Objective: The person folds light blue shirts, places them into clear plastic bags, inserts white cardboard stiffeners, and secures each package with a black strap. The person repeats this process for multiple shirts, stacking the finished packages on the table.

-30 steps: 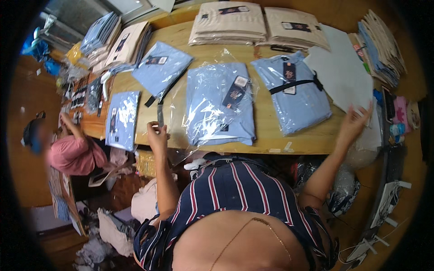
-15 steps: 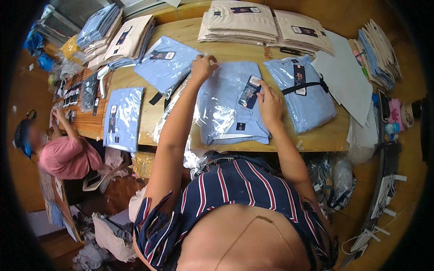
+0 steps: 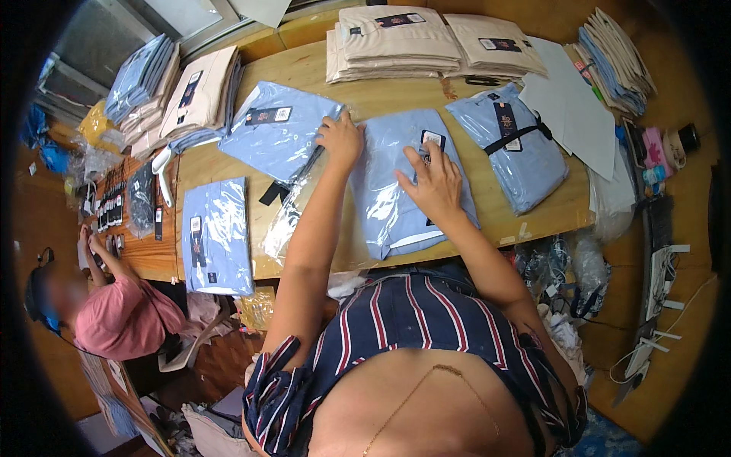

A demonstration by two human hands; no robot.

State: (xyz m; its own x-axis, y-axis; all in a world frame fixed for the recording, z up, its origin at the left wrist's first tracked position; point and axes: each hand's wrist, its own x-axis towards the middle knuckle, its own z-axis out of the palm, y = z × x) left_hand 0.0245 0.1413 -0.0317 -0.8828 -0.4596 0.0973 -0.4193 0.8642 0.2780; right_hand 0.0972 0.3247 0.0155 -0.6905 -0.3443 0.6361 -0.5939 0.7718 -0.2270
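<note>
A folded light-blue shirt [image 3: 388, 164] lies on the table in front of me, in or on clear plastic, with a dark hang tag partly under my right hand. My right hand [image 3: 435, 183] rests on this shirt, fingers apart. At its upper left edge my left hand [image 3: 343, 143] touches the plastic, fingers bent and spread, beside a second bagged blue shirt [image 3: 278, 129]. A loose clear plastic sheet or bag [image 3: 304, 221] spreads beneath my left forearm. To the right lies a bagged blue shirt with a black strap [image 3: 518, 145] across it.
Another bagged blue shirt [image 3: 217, 236] lies at the left. Beige folded garments [image 3: 396, 46] are stacked at the back, with more stacks [image 3: 194, 95] at the back left. White sheets [image 3: 575, 99] lie on the right. A person in pink [image 3: 129, 316] sits at the left.
My right hand has moved left and down from the tag's edge to lie over the tag and shirt. My left hand has shifted slightly left and down, its fingers now more spread.
</note>
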